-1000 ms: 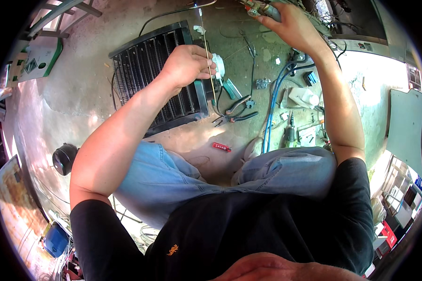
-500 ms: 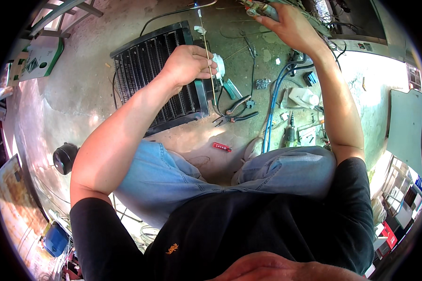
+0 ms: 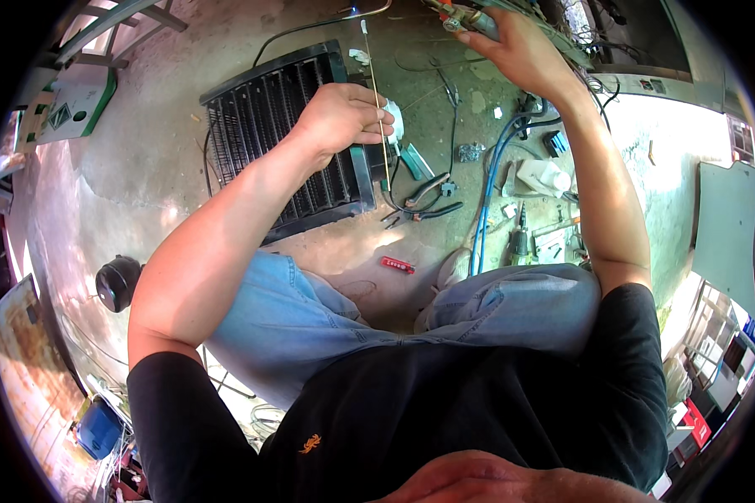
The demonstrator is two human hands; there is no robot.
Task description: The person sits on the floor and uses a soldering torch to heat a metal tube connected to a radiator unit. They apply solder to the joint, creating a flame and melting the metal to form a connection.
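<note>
My left hand (image 3: pixel 344 119) pinches a thin golden rod (image 3: pixel 372 71) between thumb and fingers. The rod stands nearly lengthwise in view, its far tip white. Under this hand lies a black finned coil unit (image 3: pixel 268 109) in a dark frame. At the top right my right hand (image 3: pixel 524 52) is wrapped round the handle of a gas torch (image 3: pixel 470 18) with brass valve fittings. The torch's front end runs out of the top edge. A bent tube (image 3: pixel 327 23) curves past the unit's far side, with a small bright bluish spot (image 3: pixel 354 12) on it.
Pliers (image 3: pixel 428 193), a red lighter-like object (image 3: pixel 398 265), blue hoses (image 3: pixel 488 189) and a white bottle (image 3: pixel 545 176) lie on the concrete floor. A dark round object (image 3: pixel 117 283) stands at the left. A green-and-white box (image 3: pixel 80 101) sits at the far left.
My left hand and the rod have shifted slightly right, and the rod's tip sits a little nearer and farther from the bright spot. My right hand has barely moved, still gripping the torch.
</note>
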